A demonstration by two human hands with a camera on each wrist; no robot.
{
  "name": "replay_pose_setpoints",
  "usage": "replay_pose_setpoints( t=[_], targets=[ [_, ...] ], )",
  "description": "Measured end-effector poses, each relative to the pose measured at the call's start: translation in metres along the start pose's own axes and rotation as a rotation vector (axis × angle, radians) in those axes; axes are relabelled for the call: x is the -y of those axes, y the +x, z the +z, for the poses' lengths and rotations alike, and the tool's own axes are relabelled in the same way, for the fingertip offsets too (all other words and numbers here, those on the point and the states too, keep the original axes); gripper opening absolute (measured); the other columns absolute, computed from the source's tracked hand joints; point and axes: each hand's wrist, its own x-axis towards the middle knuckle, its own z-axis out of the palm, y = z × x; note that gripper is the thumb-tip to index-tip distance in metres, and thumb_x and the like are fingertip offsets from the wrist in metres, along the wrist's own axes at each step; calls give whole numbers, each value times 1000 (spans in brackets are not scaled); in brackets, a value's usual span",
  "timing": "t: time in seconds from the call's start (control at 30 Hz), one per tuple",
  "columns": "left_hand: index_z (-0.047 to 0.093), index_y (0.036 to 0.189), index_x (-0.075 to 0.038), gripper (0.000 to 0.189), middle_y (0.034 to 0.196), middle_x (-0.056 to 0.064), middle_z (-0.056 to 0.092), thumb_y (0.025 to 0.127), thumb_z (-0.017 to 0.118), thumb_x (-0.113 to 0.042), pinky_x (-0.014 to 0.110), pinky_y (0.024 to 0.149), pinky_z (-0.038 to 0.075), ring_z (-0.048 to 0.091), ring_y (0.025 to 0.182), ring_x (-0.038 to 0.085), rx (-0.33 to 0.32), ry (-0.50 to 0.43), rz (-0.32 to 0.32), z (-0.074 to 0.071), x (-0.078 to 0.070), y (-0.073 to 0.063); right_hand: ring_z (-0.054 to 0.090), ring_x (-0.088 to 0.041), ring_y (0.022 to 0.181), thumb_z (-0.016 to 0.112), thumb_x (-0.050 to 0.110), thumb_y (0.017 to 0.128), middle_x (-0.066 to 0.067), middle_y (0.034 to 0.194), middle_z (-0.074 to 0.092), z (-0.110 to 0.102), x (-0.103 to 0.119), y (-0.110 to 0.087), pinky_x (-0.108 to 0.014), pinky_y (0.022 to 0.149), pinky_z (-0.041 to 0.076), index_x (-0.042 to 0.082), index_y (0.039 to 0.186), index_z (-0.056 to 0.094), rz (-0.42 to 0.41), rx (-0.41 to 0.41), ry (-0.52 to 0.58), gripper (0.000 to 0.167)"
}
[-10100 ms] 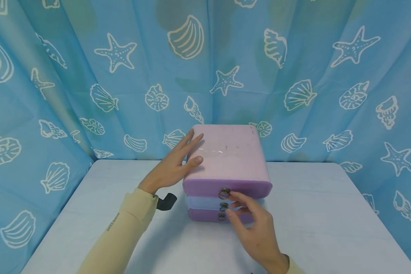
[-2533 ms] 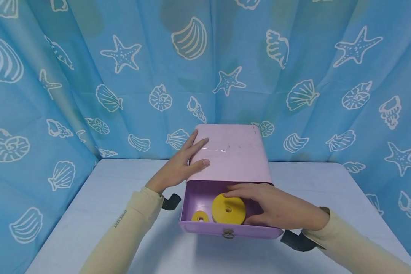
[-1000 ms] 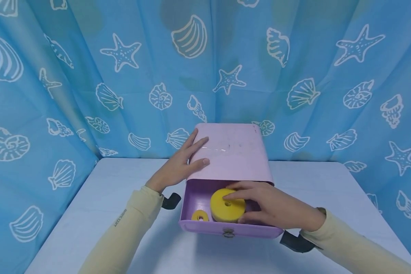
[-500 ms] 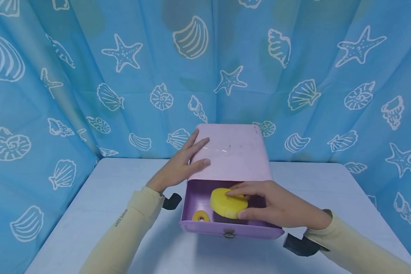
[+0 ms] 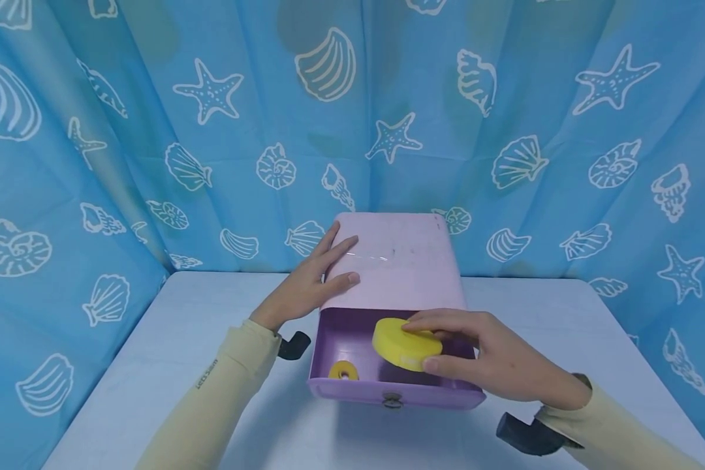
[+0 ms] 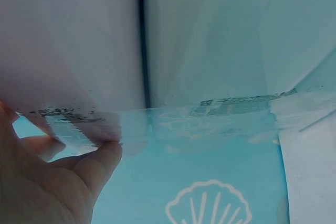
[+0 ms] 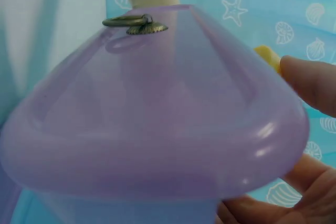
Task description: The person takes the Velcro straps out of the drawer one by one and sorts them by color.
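My right hand pinches a thick yellow disc, thumb at its near edge and fingers on top. Tilted, the disc hangs over the pulled-out purple drawer; in the right wrist view only a sliver of the disc shows past the drawer front. A small yellow ring lies in the drawer's front left corner. My left hand rests on the left side of the pink drawer box, fingers spread. In the left wrist view, that hand touches the taped box wall.
A metal ring pull sits on the drawer front. The box stands on a pale-covered table before a blue shell-print curtain. Black wrist mounts stick out from both sleeves.
Since the oldest frame, the top drawer has been pulled out. Over the last second, my right hand has lifted and tilted the yellow disc, shifting it right. My left hand has stayed put.
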Motion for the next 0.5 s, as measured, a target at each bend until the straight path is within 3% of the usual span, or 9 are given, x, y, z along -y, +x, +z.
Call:
replay_pose_setpoints(
  t=[0.27,0.5],
  targets=[
    [31,159,-33,74,168,-12,-2,95,53,-62,71,110,22,7,154,28,1,-18,1,0,0,0,61,-15,110,72,18,94,2,134,63,1,1,-12,-27,82,54,25,133,66,29,-97,11,40],
    [31,159,-32,74,168,-12,-2,95,52,-64,70,110,22,7,154,28,1,-13,7,-1,1,1,55,-10,126,71,11,94,7,138,61,-4,-2,-22,-27,97,50,26,134,65,-45,-163,-10,43]
  ],
)
